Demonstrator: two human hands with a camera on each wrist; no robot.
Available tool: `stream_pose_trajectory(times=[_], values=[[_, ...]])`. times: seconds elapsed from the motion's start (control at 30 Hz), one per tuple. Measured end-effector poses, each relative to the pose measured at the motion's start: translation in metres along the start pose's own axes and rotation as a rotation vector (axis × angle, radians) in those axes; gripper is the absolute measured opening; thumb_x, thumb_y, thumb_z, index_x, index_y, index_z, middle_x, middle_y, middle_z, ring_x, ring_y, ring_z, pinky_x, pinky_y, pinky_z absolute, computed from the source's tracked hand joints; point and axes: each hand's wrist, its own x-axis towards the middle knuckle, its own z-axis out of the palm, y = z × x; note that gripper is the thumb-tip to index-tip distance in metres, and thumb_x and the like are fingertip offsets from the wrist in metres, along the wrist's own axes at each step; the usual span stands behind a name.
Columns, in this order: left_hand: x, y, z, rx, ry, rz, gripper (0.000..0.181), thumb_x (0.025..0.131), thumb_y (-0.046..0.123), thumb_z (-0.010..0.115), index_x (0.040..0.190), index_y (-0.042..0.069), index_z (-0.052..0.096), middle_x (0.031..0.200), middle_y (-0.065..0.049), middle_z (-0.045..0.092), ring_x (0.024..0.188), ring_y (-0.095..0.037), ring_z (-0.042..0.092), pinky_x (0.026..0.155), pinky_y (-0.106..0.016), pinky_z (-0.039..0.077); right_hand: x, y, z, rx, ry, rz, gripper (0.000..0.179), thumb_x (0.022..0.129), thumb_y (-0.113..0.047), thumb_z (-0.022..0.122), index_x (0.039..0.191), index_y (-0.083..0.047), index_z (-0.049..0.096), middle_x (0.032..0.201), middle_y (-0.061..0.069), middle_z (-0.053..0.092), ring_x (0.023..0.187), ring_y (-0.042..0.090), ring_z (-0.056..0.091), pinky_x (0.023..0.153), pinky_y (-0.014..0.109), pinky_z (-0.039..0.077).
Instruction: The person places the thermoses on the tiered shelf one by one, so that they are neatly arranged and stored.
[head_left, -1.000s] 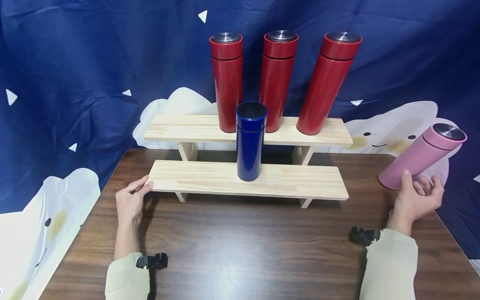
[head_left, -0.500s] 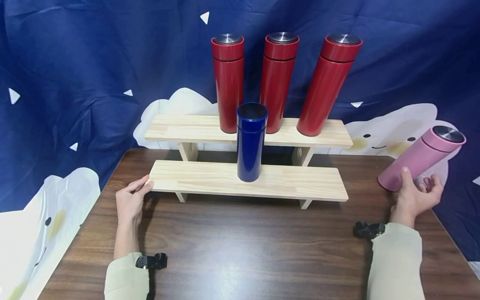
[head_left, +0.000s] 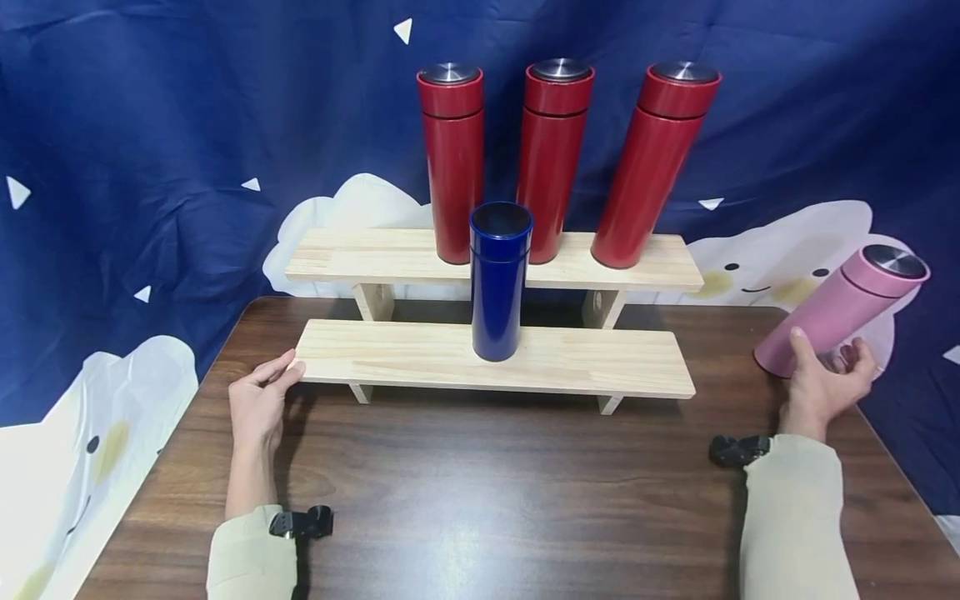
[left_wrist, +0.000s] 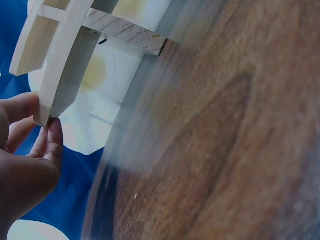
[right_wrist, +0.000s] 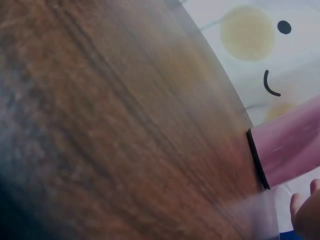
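My left hand [head_left: 258,404] pinches the left end of the lower tier of a pale wooden two-tier stand [head_left: 390,354], thumb and fingers on opposite faces of the board [left_wrist: 60,75]. At the far right, my right hand [head_left: 825,387] is beside a pink thermos bottle [head_left: 836,312] with a steel lid top. Its thumb overlaps the bottle's front in the head view, and its fingers are loosely bent. In the right wrist view, the visible fingertips [right_wrist: 296,201] look apart from the bottle's base. A blue thermos bottle [head_left: 497,300] stands on the lower tier.
Three red thermos bottles [head_left: 454,167] stand on the upper tier [head_left: 360,258]. Behind the brown wooden table [head_left: 480,467] hangs a dark blue curtain [head_left: 187,100] with white cloud prints. The pink bottle is near the table's right back edge.
The right hand has shifted slightly left and away from me beside the pink bottle, which stays in place. The left hand keeps its pinch, and the head view drifts slightly.
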Motion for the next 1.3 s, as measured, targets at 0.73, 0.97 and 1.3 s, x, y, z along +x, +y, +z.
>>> stream_pose_trajectory(times=[0.73,0.97,1.3], values=[[0.001,0.000,-0.001,-0.012,-0.005,0.015,0.030,0.081,-0.010,0.079,0.110,0.001,0.077,0.113,-0.008,0.074,0.104,-0.010,0.067,0.089,-0.016,0.052,0.008,0.011,0.006,0.114,-0.054,-0.002,0.066,0.064,0.012,0.088,0.121,-0.011,0.065,0.120,0.005,0.057,0.110,0.015,0.054,0.093,0.021,0.044],[0.001,0.000,-0.001,-0.006,-0.002,0.022,0.031,0.081,-0.010,0.079,0.111,-0.001,0.076,0.111,-0.007,0.075,0.104,-0.010,0.067,0.088,-0.015,0.052,0.008,0.014,0.006,0.119,-0.044,-0.015,0.060,0.065,0.012,0.088,0.116,-0.011,0.066,0.118,0.006,0.059,0.107,0.016,0.056,0.092,0.021,0.046],[0.000,-0.002,0.000,-0.014,0.003,0.022,0.031,0.081,-0.012,0.077,0.110,-0.001,0.076,0.108,-0.006,0.075,0.104,-0.011,0.067,0.089,-0.015,0.052,0.008,0.017,0.005,0.116,-0.049,-0.060,0.060,0.065,0.011,0.088,0.117,-0.010,0.067,0.119,0.007,0.062,0.108,0.016,0.057,0.096,0.024,0.044]])
